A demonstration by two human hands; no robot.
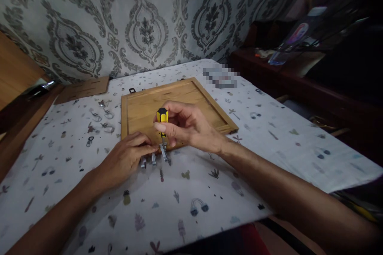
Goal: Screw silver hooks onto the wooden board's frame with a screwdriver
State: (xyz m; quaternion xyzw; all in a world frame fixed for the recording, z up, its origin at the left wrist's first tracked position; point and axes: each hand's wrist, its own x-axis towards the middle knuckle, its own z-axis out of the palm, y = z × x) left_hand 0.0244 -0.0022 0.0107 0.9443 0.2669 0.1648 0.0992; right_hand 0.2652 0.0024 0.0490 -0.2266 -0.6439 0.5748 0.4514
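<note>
A wooden board [143, 105] with a raised frame lies on the patterned table cloth [209, 191]. My right hand [187, 127] is closed round a yellow and black screwdriver [162, 116], which stands upright at the board's near edge. My left hand [127, 159] rests with its fingers pressed on that near edge, beside the screwdriver's tip. Small metal hooks [153, 160] stick out from the edge under my left fingers.
Several loose metal hooks and rings [103, 121] lie on the cloth left of the board. A thin wooden piece [82, 89] lies at the back left. A dark wooden shelf [302, 83] with clutter stands to the right. The patterned wall [143, 24] stands behind.
</note>
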